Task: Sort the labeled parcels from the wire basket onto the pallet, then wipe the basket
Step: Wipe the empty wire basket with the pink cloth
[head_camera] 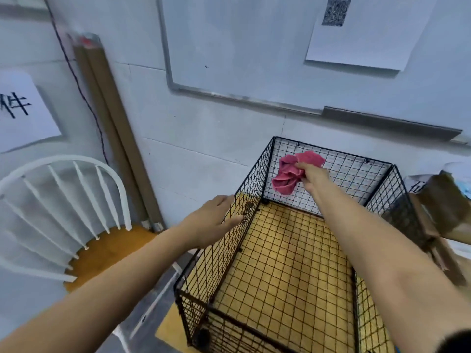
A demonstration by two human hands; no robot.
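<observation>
A black wire basket [331,151] stands open-topped on a yellow surface, and I see no parcels inside it. My right hand [312,175] is closed around a crumpled pink cloth [288,177], held against the inside of the basket's far wall near its left corner. My left hand [216,219] grips the top edge of the basket's left wall, fingers curled over the wire.
A white chair [63,200] with an orange seat stands to the left. Brown cardboard tubes [112,128] lean on the wall behind it. Cardboard boxes [443,210] sit right of the basket. A whiteboard [229,47] hangs on the wall above.
</observation>
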